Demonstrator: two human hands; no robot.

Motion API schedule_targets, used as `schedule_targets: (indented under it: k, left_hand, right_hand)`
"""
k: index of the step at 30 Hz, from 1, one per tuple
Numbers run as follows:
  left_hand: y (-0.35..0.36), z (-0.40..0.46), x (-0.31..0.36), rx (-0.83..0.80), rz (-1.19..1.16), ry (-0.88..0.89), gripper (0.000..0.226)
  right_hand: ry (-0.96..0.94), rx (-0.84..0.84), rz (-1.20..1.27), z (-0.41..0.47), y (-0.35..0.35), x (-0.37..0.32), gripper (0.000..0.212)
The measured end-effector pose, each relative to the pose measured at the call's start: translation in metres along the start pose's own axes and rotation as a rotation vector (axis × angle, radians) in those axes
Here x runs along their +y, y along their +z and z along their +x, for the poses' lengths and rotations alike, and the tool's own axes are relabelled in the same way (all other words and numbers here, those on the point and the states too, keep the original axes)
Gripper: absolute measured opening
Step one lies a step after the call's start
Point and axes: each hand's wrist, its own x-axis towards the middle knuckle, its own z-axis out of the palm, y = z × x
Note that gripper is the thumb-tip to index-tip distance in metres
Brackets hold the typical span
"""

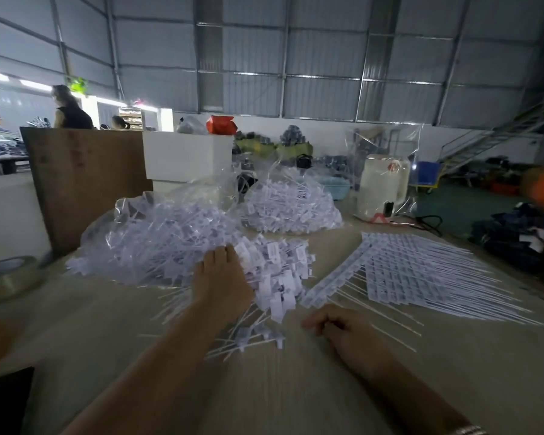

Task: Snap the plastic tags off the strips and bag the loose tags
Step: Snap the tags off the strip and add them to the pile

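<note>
Left hand [222, 285] flat, fingers extended, pressing the heap of loose white plastic tags [274, 271] at table centre beside the clear plastic bag [157, 233]. Right hand [336, 324] loosely curled, holding nothing. Tags look light, slippery, springy; scoop in handfuls.

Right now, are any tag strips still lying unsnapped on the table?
Yes, a fanned stack of tag strips lies on the table, right of the loose tags.

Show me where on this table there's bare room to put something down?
The widest bare patch is the near table between the two forearms. Another lies left of the left hand, between the tape roll and the near bag of tags. Crowded: the loose tags and the strips on the right.
</note>
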Motion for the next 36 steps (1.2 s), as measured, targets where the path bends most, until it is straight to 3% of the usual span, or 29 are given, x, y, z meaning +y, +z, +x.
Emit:
schedule_targets:
  k: [4,8,12,17,22,29,32,36]
  left_hand:
    - [0.009,-0.013,0.020,0.224,-0.059,0.052,0.072]
    - [0.024,-0.012,0.022,0.110,0.009,0.259,0.066]
    - [0.045,-0.005,0.007,0.042,0.125,0.278,0.074]
    - [0.044,0.001,0.012,0.170,0.063,0.257,0.066]
    - [0.029,-0.012,0.027,0.356,-0.069,0.411,0.051]
    - [0.018,-0.025,0.042,0.393,-0.096,0.525,0.037]
    - [0.023,-0.028,0.046,0.399,-0.129,0.531,0.033]
    - [0.028,-0.029,0.052,0.339,-0.346,0.471,0.040]
  right_hand:
    - [-0.086,-0.054,-0.079,-0.005,0.006,-0.004,0.045]
    - [-0.119,-0.024,-0.223,0.001,0.003,0.001,0.037]
    - [-0.156,0.098,-0.461,0.030,-0.021,0.007,0.028]
    - [-0.230,-0.127,-0.891,0.075,-0.053,0.012,0.036]
    - [-0.309,-0.306,-1.355,0.097,-0.058,0.023,0.031]
    - [-0.545,-0.250,-1.425,0.105,-0.080,0.008,0.031]
    - [-0.717,-0.137,-1.506,0.106,-0.092,-0.022,0.031]
    - [-0.794,-0.018,-1.474,0.103,-0.100,-0.053,0.028]
